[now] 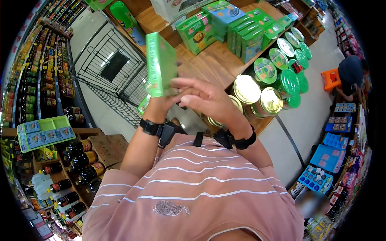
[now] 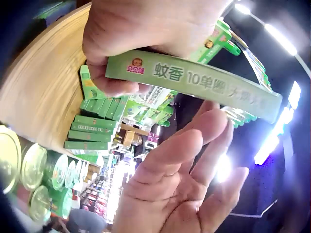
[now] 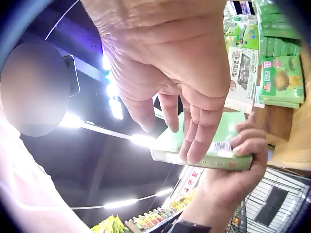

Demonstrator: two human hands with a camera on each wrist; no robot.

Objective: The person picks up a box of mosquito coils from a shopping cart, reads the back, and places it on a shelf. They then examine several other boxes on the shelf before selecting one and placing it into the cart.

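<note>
My left hand (image 1: 159, 106) grips a thin green mosquito coil box (image 1: 160, 66) by its lower end, holding it upright in the head view. Chinese lettering and a small lion logo run along the box's narrow side in the left wrist view. My right hand (image 1: 211, 98) is beside the box, its fingers extended toward it. From the right wrist view, those fingers overlap the box's broad face, near a barcode. The fingers of my left hand (image 3: 250, 145) curl round the box's edge there.
A wooden display shelf (image 1: 213, 64) bears more green boxes (image 1: 197, 34) and several round tins (image 1: 270, 100). A wire shopping cart (image 1: 114, 66) stands to the left. Stacked bottles (image 1: 86, 160) and cartons lie lower left. Another person (image 1: 352, 76) is by the right-hand shelves, near an orange stool (image 1: 331, 80).
</note>
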